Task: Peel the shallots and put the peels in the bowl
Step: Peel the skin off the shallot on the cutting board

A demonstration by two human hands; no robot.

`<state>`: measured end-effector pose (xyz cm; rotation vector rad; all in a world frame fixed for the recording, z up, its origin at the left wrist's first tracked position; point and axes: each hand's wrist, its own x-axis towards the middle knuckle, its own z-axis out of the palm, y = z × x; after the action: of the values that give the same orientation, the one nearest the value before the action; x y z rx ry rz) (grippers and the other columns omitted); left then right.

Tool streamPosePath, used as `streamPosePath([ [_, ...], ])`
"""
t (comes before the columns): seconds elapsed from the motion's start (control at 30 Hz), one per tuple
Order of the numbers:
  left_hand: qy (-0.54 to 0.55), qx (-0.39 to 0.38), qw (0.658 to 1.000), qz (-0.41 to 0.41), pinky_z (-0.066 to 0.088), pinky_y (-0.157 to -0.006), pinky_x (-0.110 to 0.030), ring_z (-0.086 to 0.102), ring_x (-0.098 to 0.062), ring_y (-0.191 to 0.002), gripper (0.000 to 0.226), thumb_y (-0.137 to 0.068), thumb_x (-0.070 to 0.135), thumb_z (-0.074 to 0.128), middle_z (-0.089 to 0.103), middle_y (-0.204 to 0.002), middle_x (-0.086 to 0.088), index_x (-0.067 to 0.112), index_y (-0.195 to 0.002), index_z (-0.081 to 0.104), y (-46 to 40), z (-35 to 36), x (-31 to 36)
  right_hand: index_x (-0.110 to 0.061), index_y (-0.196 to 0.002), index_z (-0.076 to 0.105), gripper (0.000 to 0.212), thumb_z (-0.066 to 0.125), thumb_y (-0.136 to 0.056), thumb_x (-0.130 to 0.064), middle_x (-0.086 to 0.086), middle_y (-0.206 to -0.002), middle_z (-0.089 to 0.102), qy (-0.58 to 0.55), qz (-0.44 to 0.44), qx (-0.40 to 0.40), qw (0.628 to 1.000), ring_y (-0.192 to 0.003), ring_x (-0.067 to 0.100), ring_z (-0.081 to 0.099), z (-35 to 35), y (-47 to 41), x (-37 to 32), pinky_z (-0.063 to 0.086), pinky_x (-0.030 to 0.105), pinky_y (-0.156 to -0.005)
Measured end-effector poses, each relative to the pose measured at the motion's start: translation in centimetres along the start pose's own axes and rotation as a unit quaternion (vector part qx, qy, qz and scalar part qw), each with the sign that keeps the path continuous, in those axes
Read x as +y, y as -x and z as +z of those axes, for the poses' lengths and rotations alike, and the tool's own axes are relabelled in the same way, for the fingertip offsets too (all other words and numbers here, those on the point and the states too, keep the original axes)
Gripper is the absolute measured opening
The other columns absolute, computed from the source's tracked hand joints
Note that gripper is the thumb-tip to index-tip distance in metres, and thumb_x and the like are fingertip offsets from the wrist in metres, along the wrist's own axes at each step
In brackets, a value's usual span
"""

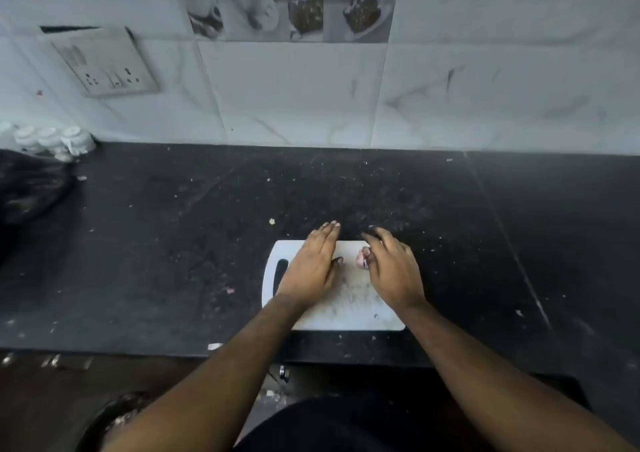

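A white cutting board [349, 313] lies on the black counter near its front edge. My left hand [313, 268] rests flat on the board's left half, fingers straight and together, reaching past the far edge. My right hand [393, 268] hovers palm down over the board's right half with its fingers loosely extended. A small pink shallot piece [362, 257] sits on the board by the right thumb, which touches it. Whether the piece is peeled is too small to tell.
The black counter [173, 244] is speckled with small scraps. White lidded containers [52, 140] and a dark bag [27, 192] stand at the far left. A wall socket [110, 64] is above them. Below the counter's front edge, a round container [117, 413] shows beside my left arm.
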<state>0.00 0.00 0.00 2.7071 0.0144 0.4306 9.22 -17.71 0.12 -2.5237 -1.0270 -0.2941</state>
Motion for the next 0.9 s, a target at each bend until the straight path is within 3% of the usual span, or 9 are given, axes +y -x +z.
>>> streamPosePath([
  [0.13, 0.046, -0.041, 0.997, -0.037, 0.018, -0.129, -0.036, 0.026, -0.026, -0.156, 0.063, -0.106, 0.021, 0.052, 0.031, -0.167, -0.014, 0.002, -0.16, 0.026, 1.2, 1.4, 0.5, -0.018, -0.146, 0.05, 0.041, 0.046, -0.106, -0.028, -0.002, -0.15, 0.048, -0.103, 0.034, -0.029, 0.994, -0.131, 0.017, 0.055, 1.4, 0.6, 0.9, 0.049, 0.039, -0.105],
  [0.27, 0.12, -0.075, 0.985, -0.095, 0.026, -0.126, -0.038, 0.03, -0.024, -0.154, 0.069, -0.104, 0.017, 0.055, 0.031, -0.166, -0.014, 0.005, -0.162, 0.02, 1.6, 2.8, 0.7, -0.032, -0.151, 0.045, 0.053, 0.056, -0.102, -0.014, -0.007, -0.151, 0.041, -0.22, 0.041, -0.077, 0.972, -0.133, 0.008, 0.048, 3.1, 1.7, 1.9, 0.041, 0.027, -0.113],
  [0.43, 0.171, -0.057, 0.964, -0.195, 0.037, -0.119, -0.036, 0.044, -0.021, -0.143, 0.082, -0.098, 0.025, 0.066, 0.043, -0.158, -0.006, 0.012, -0.163, 0.018, 1.9, 4.7, 1.4, -0.024, -0.14, 0.058, 0.047, 0.066, -0.095, -0.012, -0.006, -0.129, 0.055, -0.273, 0.117, -0.014, 0.955, -0.118, 0.015, 0.054, 4.3, 1.9, 3.0, 0.05, 0.037, -0.102],
  [0.57, 0.162, -0.028, 0.968, -0.191, 0.042, -0.111, -0.035, 0.05, -0.016, -0.133, 0.086, -0.093, 0.042, 0.072, 0.056, -0.15, 0.001, 0.016, -0.162, 0.027, 1.3, 5.2, 2.2, -0.019, -0.129, 0.064, 0.043, 0.076, -0.089, -0.015, -0.008, -0.121, 0.065, -0.33, 0.113, -0.021, 0.937, -0.109, 0.008, 0.065, 4.0, 2.4, 3.0, 0.055, 0.033, -0.096],
  [0.7, 0.199, -0.002, 0.959, -0.2, 0.048, -0.108, -0.044, 0.058, -0.018, -0.125, 0.064, -0.091, 0.032, 0.076, 0.064, -0.137, -0.002, 0.017, -0.148, 0.05, 1.5, 5.9, 3.5, -0.019, -0.119, 0.067, 0.038, 0.079, -0.084, -0.013, -0.006, -0.113, 0.067, -0.34, 0.11, -0.041, 0.933, -0.1, 0.009, 0.066, 4.1, 2.3, 3.1, 0.056, 0.038, -0.091],
  [0.8, 0.202, 0.013, 0.96, -0.194, 0.048, -0.107, -0.038, 0.059, -0.016, -0.124, 0.06, -0.091, 0.038, 0.074, 0.065, -0.135, -0.001, 0.018, -0.144, 0.054, 1.9, 5.9, 3.7, -0.016, -0.117, 0.07, 0.036, 0.08, -0.083, -0.012, -0.005, -0.111, 0.07, -0.354, 0.108, -0.031, 0.929, -0.099, 0.009, 0.067, 3.9, 2.3, 3.3, 0.056, 0.034, -0.09],
  [0.9, 0.18, 0.001, 0.967, -0.178, 0.043, -0.111, -0.032, 0.054, -0.016, -0.131, 0.066, -0.091, 0.04, 0.073, 0.062, -0.141, -0.003, 0.016, -0.148, 0.052, 1.8, 5.9, 3.5, -0.013, -0.121, 0.072, 0.027, 0.068, -0.094, -0.01, -0.004, -0.115, 0.072, -0.37, 0.078, -0.036, 0.925, -0.107, 0.007, 0.067, 3.7, 2.3, 3.5, 0.055, 0.03, -0.096],
])
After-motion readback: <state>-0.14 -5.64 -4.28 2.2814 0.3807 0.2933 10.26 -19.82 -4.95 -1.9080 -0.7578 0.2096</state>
